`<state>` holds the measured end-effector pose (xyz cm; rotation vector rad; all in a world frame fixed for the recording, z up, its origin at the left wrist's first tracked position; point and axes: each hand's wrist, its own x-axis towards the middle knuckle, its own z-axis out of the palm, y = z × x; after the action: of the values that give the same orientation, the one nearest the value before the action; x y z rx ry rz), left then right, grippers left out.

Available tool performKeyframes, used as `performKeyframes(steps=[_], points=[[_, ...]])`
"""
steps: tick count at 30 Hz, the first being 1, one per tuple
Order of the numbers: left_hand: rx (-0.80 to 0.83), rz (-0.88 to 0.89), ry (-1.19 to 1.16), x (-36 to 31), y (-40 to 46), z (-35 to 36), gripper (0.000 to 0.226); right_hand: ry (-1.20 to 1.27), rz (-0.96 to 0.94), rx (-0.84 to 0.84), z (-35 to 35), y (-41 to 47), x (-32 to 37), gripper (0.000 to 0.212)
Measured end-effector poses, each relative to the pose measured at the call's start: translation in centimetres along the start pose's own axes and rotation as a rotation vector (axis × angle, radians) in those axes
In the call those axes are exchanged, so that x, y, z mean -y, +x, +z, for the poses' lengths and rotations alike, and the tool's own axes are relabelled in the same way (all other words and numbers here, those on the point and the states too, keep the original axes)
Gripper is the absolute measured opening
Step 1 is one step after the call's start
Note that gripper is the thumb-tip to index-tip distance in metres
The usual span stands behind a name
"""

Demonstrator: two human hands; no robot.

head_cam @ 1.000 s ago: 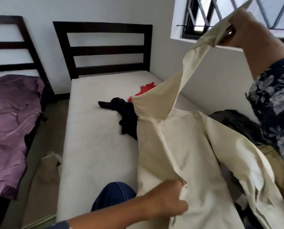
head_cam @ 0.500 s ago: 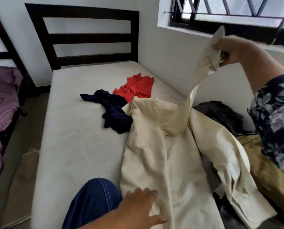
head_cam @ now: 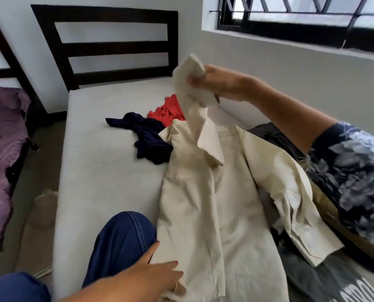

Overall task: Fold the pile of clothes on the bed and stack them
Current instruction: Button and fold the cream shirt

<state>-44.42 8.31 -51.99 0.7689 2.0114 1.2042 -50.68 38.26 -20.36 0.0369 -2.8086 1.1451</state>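
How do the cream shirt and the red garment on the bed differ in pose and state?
The cream shirt lies spread out along the mattress; the red garment lies crumpled, farther up the mattress. The shirt is handled: the right hand holds one sleeve up and the left hand rests on its near edge; no hand touches the red garment. The shirt looks far larger. Both are unfolded.

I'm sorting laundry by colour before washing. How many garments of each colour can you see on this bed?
Cream: 1, the shirt the right hand lifts by a sleeve while the left hand presses its hem.
Red: 1, the red garment.
Navy: 1, the navy garment.
Black: 1, the black garment.
Tan: 1, the tan garment.
Grey: 1, the grey garment.
Total: 6
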Motion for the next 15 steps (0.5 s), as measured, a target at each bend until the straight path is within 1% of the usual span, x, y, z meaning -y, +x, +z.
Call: performKeyframes(steps=[1, 2, 3, 4, 5, 7, 9, 10, 12, 13, 15], points=[[0.117, 0.007, 0.023, -4.2, -0.2, -0.3, 0.077, -0.052, -0.023, 0.061, 1.2, -1.1, 0.6, 0.029], [0.239, -0.002, -0.003, -8.6, -0.5, -1.3, 0.054, -0.115, -0.038, 0.111, 2.4, -2.0, 1.1, 0.029], [0.183, -0.134, -0.016, -8.8, 0.8, -1.6, 0.041, -0.172, -0.050, 0.166, 3.5, -2.8, 1.3, 0.033], [0.124, -0.208, -0.181, -9.9, 1.1, -2.6, 0.034, -0.244, -0.053, 0.219, 4.7, -3.9, 1.4, 0.037], [0.055, -0.277, -0.334, -11.0, 1.4, -3.9, 0.034, -0.301, -0.062, 0.261, 5.8, -4.8, 1.1, 0.040], [-0.041, -0.453, -0.724, -10.3, 3.1, -5.4, 0.047, -0.405, -0.056, 0.310, 8.5, -7.2, 0.2, 0.038], [-0.114, -0.544, -0.910, -10.3, 4.5, -5.8, 0.060, -0.420, -0.059, 0.389, 11.8, -9.6, -1.3, 0.027], [-0.119, -0.563, -0.919, -10.2, 5.2, -5.5, 0.066, -0.431, -0.061, 0.435, 13.4, -10.8, -2.0, 0.029], [-0.021, -0.602, -0.835, -10.0, 6.4, -4.5, 0.074, -0.467, -0.067, 0.487, 16.3, -13.1, -3.6, 0.039], [0.028, -0.591, -0.826, -9.7, 7.1, -4.0, 0.071, -0.487, -0.069, 0.496, 17.4, -14.1, -4.2, 0.043], [0.055, -0.572, -0.821, -10.0, 7.4, -3.0, 0.050, -0.542, -0.072, 0.501, 19.5, -15.6, -5.4, 0.049]])
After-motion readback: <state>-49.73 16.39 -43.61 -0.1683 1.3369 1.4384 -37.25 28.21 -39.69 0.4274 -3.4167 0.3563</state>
